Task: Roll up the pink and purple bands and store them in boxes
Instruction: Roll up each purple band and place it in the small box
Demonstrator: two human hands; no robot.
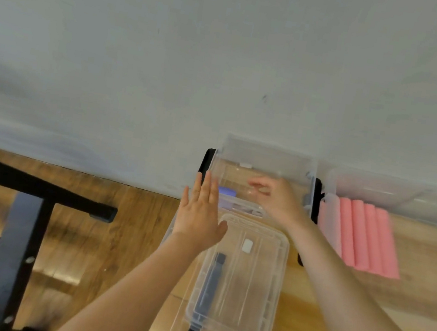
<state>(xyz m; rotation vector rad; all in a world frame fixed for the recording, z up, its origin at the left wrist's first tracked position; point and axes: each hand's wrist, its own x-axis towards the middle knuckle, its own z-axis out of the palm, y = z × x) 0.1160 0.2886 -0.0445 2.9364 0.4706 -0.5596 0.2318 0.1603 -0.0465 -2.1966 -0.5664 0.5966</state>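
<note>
Bands: purple roll (227,191) half hidden in clear box (265,155); my left hand (198,216) flat, right hand (277,199) fingers blurred, indeterminate.

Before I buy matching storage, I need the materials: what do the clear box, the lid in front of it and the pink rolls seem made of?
The see-through rectangular box looks like glossy clear hard plastic: the table shows through its walls. The clear ribbed lid looks the same, with moulded ridges and glare. The rolled pink bands look matte and soft, perhaps rubber or fabric; blur leaves that open.
</note>
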